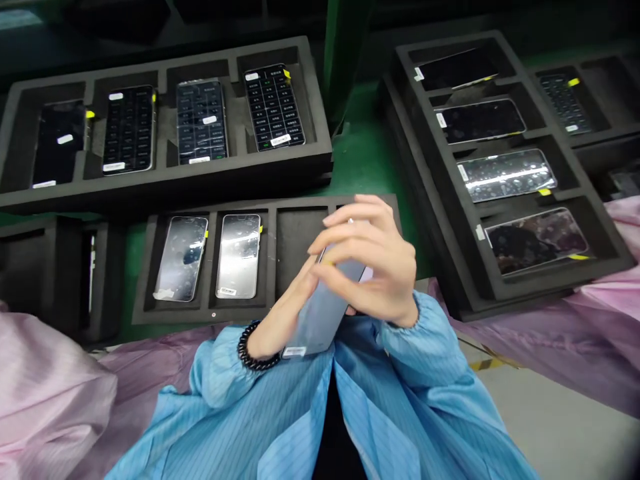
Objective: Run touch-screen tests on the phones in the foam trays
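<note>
A grey smartphone [323,313] is held in both hands, tilted, close to my chest. My left hand [280,320] supports it from below and the side, with a black bead bracelet at the wrist. Over the phone's top end lie the curled fingers of my right hand [373,263], gripping it. Both sleeves are blue. Just beyond the hands lies a black foam tray [280,200] with two phones [239,255] in its left slots and bare slots beside them.
A second foam tray [165,177] at the back left holds several phones with lit screens. To the right a stacked tray [440,220] holds several more phones. Pink cloth [45,393] lies left and right on the green bench.
</note>
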{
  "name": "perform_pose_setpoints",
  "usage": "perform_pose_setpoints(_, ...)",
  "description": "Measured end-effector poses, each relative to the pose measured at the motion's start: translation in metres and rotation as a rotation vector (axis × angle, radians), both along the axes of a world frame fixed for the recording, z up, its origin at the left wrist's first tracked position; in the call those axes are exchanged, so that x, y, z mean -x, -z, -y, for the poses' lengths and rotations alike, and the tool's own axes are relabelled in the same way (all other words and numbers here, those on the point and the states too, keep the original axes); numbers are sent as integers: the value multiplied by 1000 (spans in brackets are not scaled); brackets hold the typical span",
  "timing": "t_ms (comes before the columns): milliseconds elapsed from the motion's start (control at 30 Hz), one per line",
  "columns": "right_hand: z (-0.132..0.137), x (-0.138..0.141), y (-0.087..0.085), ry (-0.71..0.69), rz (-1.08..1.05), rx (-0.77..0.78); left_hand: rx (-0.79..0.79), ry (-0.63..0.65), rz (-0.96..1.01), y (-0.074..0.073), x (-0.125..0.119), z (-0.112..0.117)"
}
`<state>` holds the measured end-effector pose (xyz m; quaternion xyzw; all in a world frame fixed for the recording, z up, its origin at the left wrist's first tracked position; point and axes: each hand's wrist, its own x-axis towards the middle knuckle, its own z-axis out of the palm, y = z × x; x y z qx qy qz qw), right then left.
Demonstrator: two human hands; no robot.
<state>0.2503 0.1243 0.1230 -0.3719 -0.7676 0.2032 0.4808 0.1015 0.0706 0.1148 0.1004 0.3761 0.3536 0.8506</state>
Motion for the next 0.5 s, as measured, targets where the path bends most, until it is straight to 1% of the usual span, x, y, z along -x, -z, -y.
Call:
perform_pose_setpoints(67,-5,1,1,38,-104,25,56,123,95,1,2,-3)
perform_pose_setpoints(100,-6,0,1,59,-140,51,89,158,148,1,3,-5)
perform_pose_setpoints(133,-6,0,2,82,-157,87,119,165,201,0,5,-6)
perform_pose_setpoints(233,-5,-3,2,147,-142,209,140,71,322,-6,9,-8)
perform_pose_setpoints(300,-5,-4,1,156,-176,249,124,26,372,-11,9,-9)
perform_pose_setpoints(367,-5,-5,1,176,-206,269,109,10,386,-15,7,-8)
perform_pose_setpoints(433,-5,-6,0,245,-150,297,93,9,375,-16,5,-7)
perform_pose_setpoints(500,-4,-6,-1,318,-35,317,85,16,373,-17,4,-5)
